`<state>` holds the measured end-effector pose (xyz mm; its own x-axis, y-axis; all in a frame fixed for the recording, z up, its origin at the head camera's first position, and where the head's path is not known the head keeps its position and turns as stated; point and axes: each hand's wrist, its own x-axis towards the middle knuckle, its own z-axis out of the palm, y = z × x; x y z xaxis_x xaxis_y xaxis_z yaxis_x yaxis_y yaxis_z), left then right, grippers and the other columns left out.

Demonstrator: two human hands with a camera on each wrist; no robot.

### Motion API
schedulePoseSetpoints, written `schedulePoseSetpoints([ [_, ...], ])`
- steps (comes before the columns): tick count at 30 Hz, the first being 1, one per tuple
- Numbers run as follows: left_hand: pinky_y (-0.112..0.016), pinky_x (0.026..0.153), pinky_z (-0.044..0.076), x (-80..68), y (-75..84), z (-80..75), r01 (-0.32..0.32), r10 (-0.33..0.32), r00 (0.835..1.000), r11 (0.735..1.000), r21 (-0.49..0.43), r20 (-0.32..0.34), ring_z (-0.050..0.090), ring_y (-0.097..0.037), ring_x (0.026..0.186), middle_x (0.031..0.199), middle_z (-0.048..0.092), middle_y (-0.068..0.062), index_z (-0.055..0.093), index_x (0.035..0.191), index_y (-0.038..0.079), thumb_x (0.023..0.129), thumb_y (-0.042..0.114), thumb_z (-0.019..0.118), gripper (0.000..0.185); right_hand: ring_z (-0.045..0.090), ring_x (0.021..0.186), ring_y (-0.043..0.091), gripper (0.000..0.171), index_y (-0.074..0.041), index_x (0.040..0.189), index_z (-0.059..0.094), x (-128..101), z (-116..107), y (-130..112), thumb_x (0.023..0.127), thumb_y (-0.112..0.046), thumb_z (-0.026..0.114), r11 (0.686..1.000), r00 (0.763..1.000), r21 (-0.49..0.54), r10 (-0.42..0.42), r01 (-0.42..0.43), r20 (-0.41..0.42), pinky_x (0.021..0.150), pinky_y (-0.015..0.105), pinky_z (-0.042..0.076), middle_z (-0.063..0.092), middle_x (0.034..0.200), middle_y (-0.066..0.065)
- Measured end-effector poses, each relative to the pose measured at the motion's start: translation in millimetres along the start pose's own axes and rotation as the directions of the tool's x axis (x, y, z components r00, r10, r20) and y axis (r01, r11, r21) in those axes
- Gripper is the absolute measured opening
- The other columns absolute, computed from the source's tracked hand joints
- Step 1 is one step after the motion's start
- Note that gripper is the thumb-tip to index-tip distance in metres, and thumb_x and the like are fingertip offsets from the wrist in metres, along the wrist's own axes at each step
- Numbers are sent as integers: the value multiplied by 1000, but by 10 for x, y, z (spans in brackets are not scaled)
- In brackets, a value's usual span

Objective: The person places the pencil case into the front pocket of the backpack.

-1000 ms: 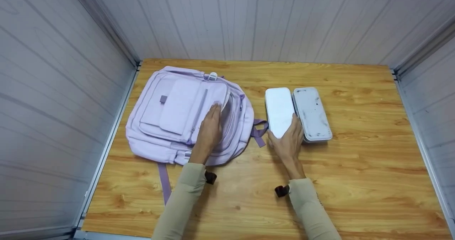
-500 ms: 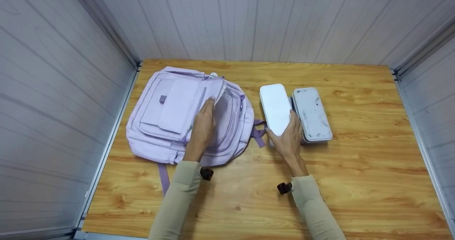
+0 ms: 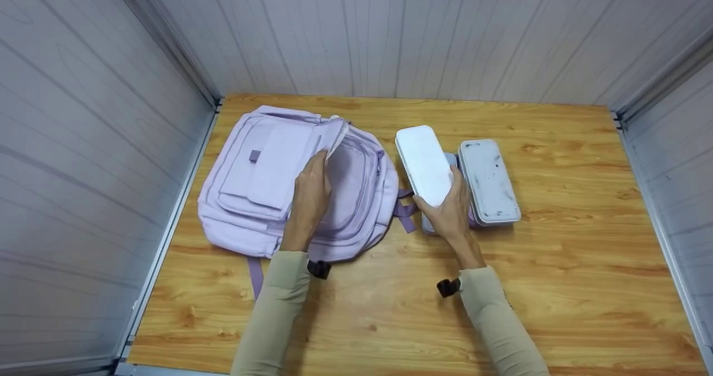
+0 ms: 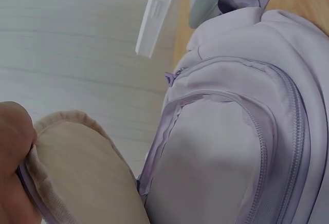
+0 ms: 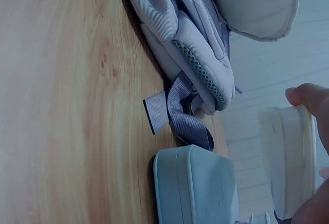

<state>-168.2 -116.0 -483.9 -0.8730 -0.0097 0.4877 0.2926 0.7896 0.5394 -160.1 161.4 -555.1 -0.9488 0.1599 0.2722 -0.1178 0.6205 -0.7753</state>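
A lilac backpack lies on the table at the left. My left hand pinches the edge of its front pocket flap, folded back from the open pocket, whose visible inside is bare lining. My right hand grips the near end of a white rectangular pencil case, thumb on one side and fingers on the other. The case is raised and tilted, apart from a light blue case that rests on the table below it.
A scuffed white case lies to the right of the raised one. A purple strap sticks out from the backpack's right side toward the cases. Panel walls enclose the wooden table at the back and sides.
My right hand has lifted the white pencil case off the light blue one and brought it leftward toward the backpack. My left hand has drawn the pocket flap left, widening the opening.
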Motion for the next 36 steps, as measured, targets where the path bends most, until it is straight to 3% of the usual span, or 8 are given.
schedulePoseSetpoints([
  [15,-41,93,51,57,-26,-68,-9,5,998,999,-53,-63,63,-38,108,112,65,-26,59,117,-9,98,2,46,25,42,121,36,103,-4,146,27,109,18,-29,67,-35,84,996,993,64,-72,66,95,102,49,33,43,137,23],
  [24,-41,93,51,48,-14,-67,-12,10,999,999,-44,-40,62,-38,109,113,64,-26,58,119,-9,99,2,44,26,39,128,35,102,-1,146,26,94,149,-61,68,-34,84,979,962,119,-187,166,197,107,49,32,38,143,23],
  [31,-41,92,52,55,-11,-64,-9,7,999,999,-49,-43,63,-38,108,112,65,-25,59,118,-8,99,2,45,26,41,125,36,102,-1,145,28,111,232,-104,67,-36,83,980,947,95,-193,174,255,106,50,33,41,139,25],
  [36,-41,91,52,57,-22,-69,-4,1,998,998,-57,-55,63,-36,107,111,65,-24,60,117,-7,99,4,46,25,40,126,34,99,-6,146,29,139,325,-139,68,-38,82,974,921,81,-228,213,314,106,49,33,41,141,18],
])
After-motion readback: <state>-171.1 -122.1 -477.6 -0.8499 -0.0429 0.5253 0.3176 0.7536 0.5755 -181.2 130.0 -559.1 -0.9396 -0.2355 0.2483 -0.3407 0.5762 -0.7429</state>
